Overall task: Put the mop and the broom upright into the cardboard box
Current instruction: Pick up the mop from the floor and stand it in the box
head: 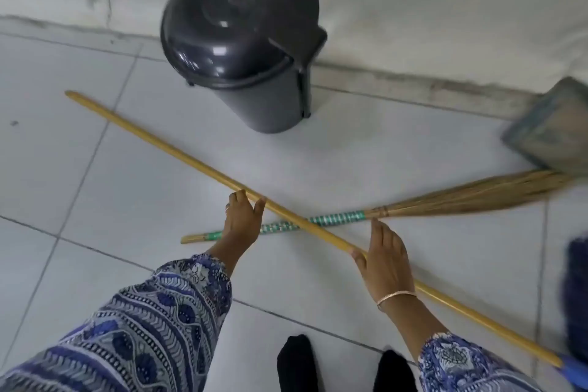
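The mop's long yellow wooden handle (178,153) lies diagonally on the tiled floor, with its blue head (577,302) at the right edge. It crosses over the broom (318,223), which has a green-wrapped handle and straw bristles pointing right. My left hand (243,219) reaches the mop handle, fingers and thumb apart on either side of it. Further down the same handle, my right hand (386,261) rests flat with its fingers extended. A corner of the cardboard box (553,130) shows at the right edge, blurred.
A dark grey lidded bin (245,41) stands against the white wall just beyond the mop handle. My two feet in black socks (299,363) are at the bottom. Open tiled floor lies to the left.
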Tool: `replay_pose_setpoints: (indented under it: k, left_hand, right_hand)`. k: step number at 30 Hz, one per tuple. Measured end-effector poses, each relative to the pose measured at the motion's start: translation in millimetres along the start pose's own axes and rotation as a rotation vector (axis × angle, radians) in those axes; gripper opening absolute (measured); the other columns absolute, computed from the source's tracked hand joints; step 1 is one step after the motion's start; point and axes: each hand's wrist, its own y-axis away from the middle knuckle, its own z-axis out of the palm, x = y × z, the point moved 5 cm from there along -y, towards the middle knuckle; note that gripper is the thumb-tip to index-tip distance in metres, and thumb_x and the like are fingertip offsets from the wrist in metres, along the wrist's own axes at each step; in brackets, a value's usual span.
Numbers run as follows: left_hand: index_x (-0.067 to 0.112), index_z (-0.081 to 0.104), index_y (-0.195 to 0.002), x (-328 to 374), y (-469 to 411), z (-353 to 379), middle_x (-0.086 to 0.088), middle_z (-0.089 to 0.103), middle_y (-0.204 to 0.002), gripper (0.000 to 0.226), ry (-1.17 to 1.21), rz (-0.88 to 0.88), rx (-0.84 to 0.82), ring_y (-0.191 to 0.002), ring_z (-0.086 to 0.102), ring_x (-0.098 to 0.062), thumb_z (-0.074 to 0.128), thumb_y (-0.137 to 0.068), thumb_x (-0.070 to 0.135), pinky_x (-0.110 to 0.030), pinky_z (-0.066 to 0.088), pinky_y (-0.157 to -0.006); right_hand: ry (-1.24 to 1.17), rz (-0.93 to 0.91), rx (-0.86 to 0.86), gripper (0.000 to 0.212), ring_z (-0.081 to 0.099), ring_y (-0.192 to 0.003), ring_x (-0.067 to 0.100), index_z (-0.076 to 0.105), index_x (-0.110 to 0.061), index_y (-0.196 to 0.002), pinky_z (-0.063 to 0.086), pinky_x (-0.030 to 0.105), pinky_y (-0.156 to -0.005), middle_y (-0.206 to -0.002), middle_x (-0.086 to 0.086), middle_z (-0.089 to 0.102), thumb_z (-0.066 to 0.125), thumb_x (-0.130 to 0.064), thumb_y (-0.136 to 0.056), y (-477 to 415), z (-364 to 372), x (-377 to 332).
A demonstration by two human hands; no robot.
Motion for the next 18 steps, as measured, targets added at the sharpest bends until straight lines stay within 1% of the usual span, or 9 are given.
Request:
replay_pose_setpoints:
  k: [4,7,9,10,11,12,13,15,18]
  left_hand:
    - [-0.004,0.036,-0.128,-21,-42,40,-0.024,0.044,-0.134,0.045,0.166,-0.106,0.093,-0.121,0.045,-0.037,0.043,-0.094,0.025,-0.044,0.038,-0.098]
    - [-0.004,0.043,-0.122,-43,-68,58,-0.023,0.055,-0.124,0.042,0.408,-0.267,0.185,-0.111,0.054,-0.036,0.045,-0.093,0.026,-0.041,0.044,-0.092]
    - [-0.003,0.048,-0.117,-55,-83,64,-0.02,0.061,-0.115,0.041,0.641,-0.43,0.205,-0.09,0.063,-0.03,0.048,-0.092,0.028,-0.039,0.054,-0.078]
    - [-0.004,0.051,-0.114,-59,-88,67,-0.018,0.063,-0.109,0.04,0.742,-0.499,0.199,-0.079,0.064,-0.025,0.05,-0.091,0.028,-0.034,0.055,-0.069]
    - [-0.005,0.054,-0.112,-62,-93,70,-0.017,0.064,-0.104,0.038,0.839,-0.544,0.194,-0.076,0.064,-0.024,0.052,-0.09,0.027,-0.029,0.054,-0.064]
    - [-0.004,0.055,-0.11,-61,-94,72,-0.016,0.064,-0.102,0.036,0.928,-0.577,0.185,-0.082,0.066,-0.025,0.054,-0.089,0.025,-0.027,0.054,-0.066]
    - [-0.004,0.055,-0.109,-59,-95,73,-0.016,0.063,-0.103,0.033,1.006,-0.6,0.183,-0.09,0.066,-0.027,0.056,-0.089,0.022,-0.028,0.055,-0.072]
    - [-0.003,0.053,-0.111,-53,-93,71,-0.017,0.06,-0.103,0.032,1.087,-0.639,0.195,-0.1,0.063,-0.03,0.058,-0.087,0.017,-0.034,0.056,-0.084]
    - [-0.002,0.054,-0.111,-44,-78,57,-0.017,0.06,-0.104,0.031,1.113,-0.713,0.238,-0.092,0.06,-0.028,0.059,-0.087,0.015,-0.04,0.056,-0.087]
  right_hand:
    - [0.038,0.002,-0.172,0.056,0.049,-0.112,0.033,0.037,-0.005,-0.129,0.045,0.043,-0.094,-0.122,0.017,0.053,0.051,-0.039,-0.086,-21,69,17]
    - [0.068,-0.048,-0.185,0.039,0.057,-0.1,0.035,0.052,-0.006,-0.11,0.05,0.046,-0.081,-0.104,0.016,0.061,0.06,-0.033,-0.082,-33,102,29]
    - [0.094,-0.056,-0.229,0.033,0.058,-0.099,0.034,0.053,-0.006,-0.105,0.049,0.044,-0.081,-0.102,0.015,0.063,0.059,-0.03,-0.083,-40,110,33]
    - [0.089,-0.06,-0.241,0.031,0.058,-0.098,0.034,0.052,-0.006,-0.104,0.048,0.043,-0.08,-0.101,0.016,0.063,0.058,-0.029,-0.084,-44,112,34]
    - [0.08,-0.064,-0.238,0.029,0.059,-0.097,0.034,0.052,-0.005,-0.103,0.049,0.042,-0.079,-0.101,0.016,0.064,0.056,-0.028,-0.085,-47,113,35]
    - [0.072,-0.06,-0.249,0.027,0.059,-0.096,0.034,0.051,-0.005,-0.102,0.049,0.041,-0.078,-0.101,0.016,0.064,0.054,-0.028,-0.087,-49,112,34]
    - [0.065,-0.061,-0.259,0.026,0.059,-0.096,0.034,0.051,-0.005,-0.102,0.048,0.04,-0.077,-0.102,0.016,0.064,0.053,-0.027,-0.088,-50,111,34]
    - [0.055,-0.056,-0.292,0.025,0.059,-0.097,0.034,0.05,-0.005,-0.103,0.048,0.04,-0.077,-0.103,0.015,0.064,0.051,-0.025,-0.089,-50,107,32]
    - [0.039,-0.049,-0.342,0.023,0.059,-0.097,0.033,0.049,-0.005,-0.103,0.049,0.039,-0.077,-0.103,0.015,0.063,0.049,-0.024,-0.09,-42,93,28]
